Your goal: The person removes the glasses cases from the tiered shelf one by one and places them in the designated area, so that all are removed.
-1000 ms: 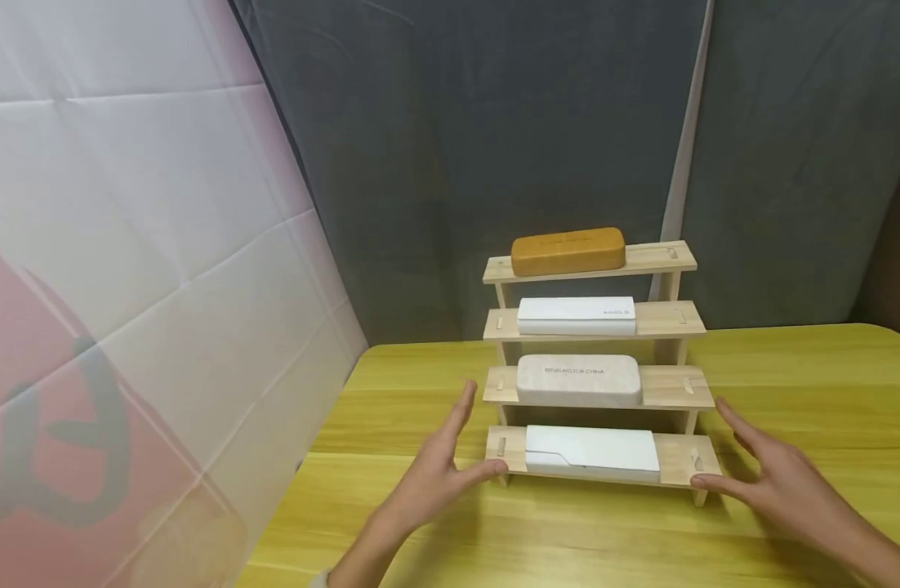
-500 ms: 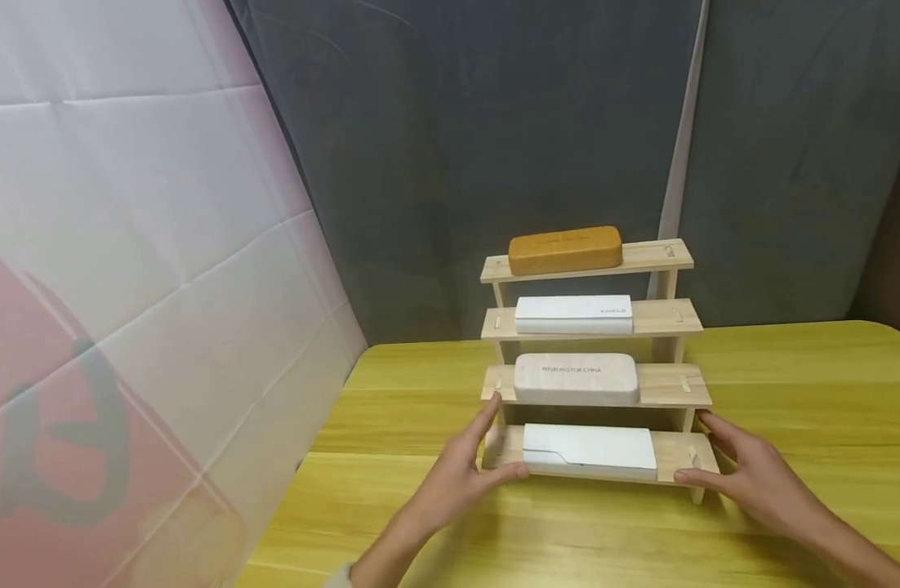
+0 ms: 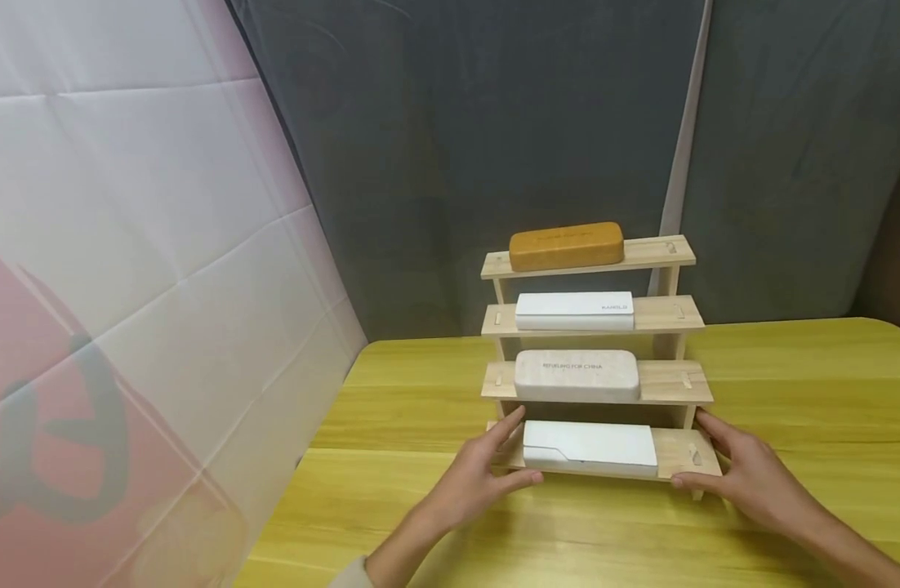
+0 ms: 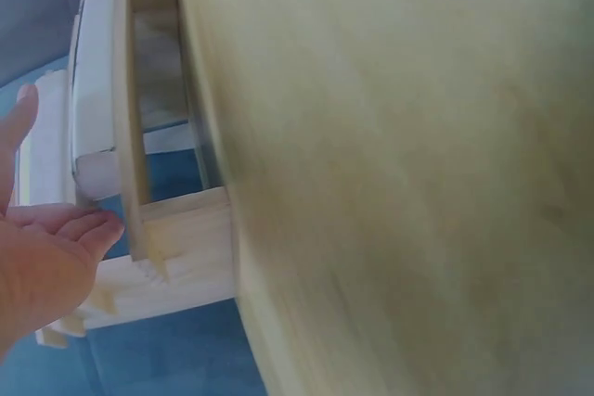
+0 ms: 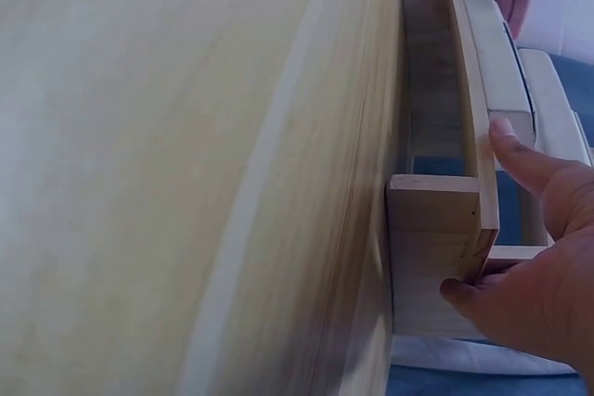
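Observation:
A pale wooden four-tier rack (image 3: pixel 681 380) bears one glasses case per step. The lowest step carries a white flap case (image 3: pixel 590 445). My left hand (image 3: pixel 472 474) is at the left end of that step, index fingertip close by the case and thumb stretched along the front edge. In the left wrist view its fingers look straight, over the shelf end. My right hand (image 3: pixel 751 469) spans the step's right end, thumb at the front edge and fingers behind. In the right wrist view the thumb (image 5: pixel 520 155) lies near the case; a fingertip is at the shelf's end.
Above sit a marbled off-white case (image 3: pixel 576 376), a white case (image 3: pixel 573 310) and, on top, an orange-brown case (image 3: pixel 566 247). The rack stands on a yellow wood-grain table (image 3: pixel 391 392). Behind hangs a dark grey curtain (image 3: pixel 494 122); a white quilted panel (image 3: pixel 149 188) is at left.
My left hand has moved right, from beside the rack onto the lowest step's end by the white case. My right hand came in toward the right end, then stayed. The cases hold their places.

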The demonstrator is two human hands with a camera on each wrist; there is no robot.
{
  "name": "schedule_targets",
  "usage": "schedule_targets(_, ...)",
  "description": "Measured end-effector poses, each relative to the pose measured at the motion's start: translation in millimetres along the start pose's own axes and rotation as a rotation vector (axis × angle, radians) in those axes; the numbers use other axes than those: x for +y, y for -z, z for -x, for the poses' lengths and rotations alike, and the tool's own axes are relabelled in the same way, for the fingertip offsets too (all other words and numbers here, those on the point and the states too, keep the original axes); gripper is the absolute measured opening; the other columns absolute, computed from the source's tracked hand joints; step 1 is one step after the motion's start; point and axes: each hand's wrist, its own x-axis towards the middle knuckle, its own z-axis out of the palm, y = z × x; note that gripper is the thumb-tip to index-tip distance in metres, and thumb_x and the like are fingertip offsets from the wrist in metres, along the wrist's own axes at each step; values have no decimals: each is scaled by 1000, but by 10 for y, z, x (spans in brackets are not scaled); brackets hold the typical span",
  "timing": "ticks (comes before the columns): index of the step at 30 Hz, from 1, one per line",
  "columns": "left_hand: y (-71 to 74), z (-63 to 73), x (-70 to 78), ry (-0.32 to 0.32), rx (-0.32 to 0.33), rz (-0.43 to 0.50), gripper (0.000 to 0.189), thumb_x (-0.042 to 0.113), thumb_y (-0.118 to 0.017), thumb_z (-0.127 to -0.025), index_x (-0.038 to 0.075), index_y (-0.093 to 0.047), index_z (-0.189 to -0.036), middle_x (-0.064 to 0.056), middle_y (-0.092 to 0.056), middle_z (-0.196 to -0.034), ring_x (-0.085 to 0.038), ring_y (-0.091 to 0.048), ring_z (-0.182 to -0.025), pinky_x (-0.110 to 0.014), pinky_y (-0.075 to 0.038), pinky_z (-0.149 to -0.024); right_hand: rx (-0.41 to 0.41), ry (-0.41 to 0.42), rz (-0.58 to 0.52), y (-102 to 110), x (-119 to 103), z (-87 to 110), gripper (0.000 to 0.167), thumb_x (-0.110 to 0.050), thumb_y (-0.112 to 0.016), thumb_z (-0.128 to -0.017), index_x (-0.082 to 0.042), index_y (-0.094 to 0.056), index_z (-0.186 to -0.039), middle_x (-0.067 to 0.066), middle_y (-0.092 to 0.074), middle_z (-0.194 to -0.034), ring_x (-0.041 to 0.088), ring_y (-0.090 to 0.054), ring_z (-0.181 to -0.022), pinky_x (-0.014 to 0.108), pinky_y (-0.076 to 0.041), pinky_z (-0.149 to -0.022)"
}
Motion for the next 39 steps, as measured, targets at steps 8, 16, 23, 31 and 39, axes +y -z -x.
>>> schedule_targets(8, -85, -122, -48, 6, -1, -35, 89, 36, -80, -97, 6, -33, -166, -13, -39, -167, -26, -38, -153, -44, -34, -124, 6, 11, 27, 8, 2, 12, 106, -25, -97, -78, 26, -36, -148, 47, -44, -146, 59, -52, -131, -2, -33, -85)
schedule_targets(16, -100, -189, -51, 2, 14, -76, 87, 33, -82, -95, 2, -38, -163, -15, -42, -165, -28, -38, -153, -45, -33, -124, -14, 8, -6, 22, -14, 1, 103, -23, -95, -81, 27, -35, -149, 47, -43, -148, 59, -52, -131, 1, -39, -84)
schedule_targets(23, -108, -204, -65, -19, 18, -100, 76, 25, -79, -97, 5, -43, -161, -14, -46, -163, -29, -41, -151, -46, -35, -124, -11, 27, -2, 23, -18, 3, 102, -22, -95, -81, 26, -35, -149, 47, -44, -147, 59, -53, -130, 0, -39, -84)
schedule_targets(31, -103, -215, -71, -18, 39, -111, 65, 22, -83, -94, 10, -56, -152, -7, -60, -150, -22, -52, -141, -45, -39, -121, -15, 40, 26, 39, -15, 3, 102, -23, -95, -81, 26, -36, -149, 46, -45, -147, 58, -54, -129, 1, -40, -84)
schedule_targets(39, -75, -204, -76, -29, 0, -86, 67, 20, -85, -92, 11, -56, -152, -5, -63, -145, -17, -56, -131, -42, -43, -118, -20, 49, 26, 41, -15, 0, 101, -22, -94, -81, 26, -37, -148, 46, -47, -145, 58, -56, -128, 2, -42, -84)
